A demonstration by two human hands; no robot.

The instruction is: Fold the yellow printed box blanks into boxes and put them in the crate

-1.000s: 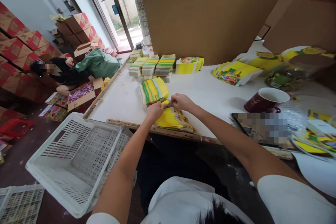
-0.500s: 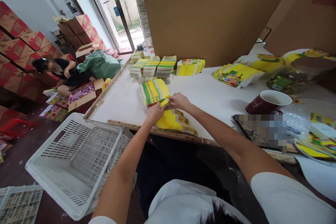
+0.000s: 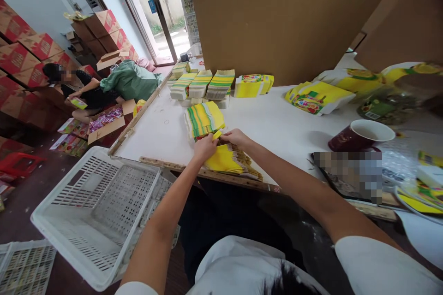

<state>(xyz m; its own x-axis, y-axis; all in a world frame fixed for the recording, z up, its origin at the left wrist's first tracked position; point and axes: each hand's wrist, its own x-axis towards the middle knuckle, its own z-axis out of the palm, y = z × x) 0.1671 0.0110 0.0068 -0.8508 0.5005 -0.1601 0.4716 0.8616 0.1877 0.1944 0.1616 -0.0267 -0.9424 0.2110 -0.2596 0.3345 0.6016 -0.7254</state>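
Observation:
My left hand (image 3: 205, 147) is closed on a small yellow paper carton (image 3: 217, 135), whose upturned edge shows above the fingers. My right hand (image 3: 237, 138) has its fingers pinched together at the carton's right side; the fingertips are partly hidden. Just beyond both hands lies a stack of yellow and green striped cartons (image 3: 204, 117). Under and in front of them, a fanned pile of flat yellow cartons (image 3: 228, 161) rests along the table's near edge.
Bundled striped cartons (image 3: 220, 84) stand at the back of the white table (image 3: 148, 129). A maroon mug (image 3: 346, 137) and a tray (image 3: 332, 175) are on the right. Below left is a white plastic crate (image 3: 79, 221). A seated person (image 3: 83, 85) works among boxes.
My right hand has shifted slightly left, closer to my left hand, at the carton. The seated person has raised a small colourful box from the floor. The view has moved slightly.

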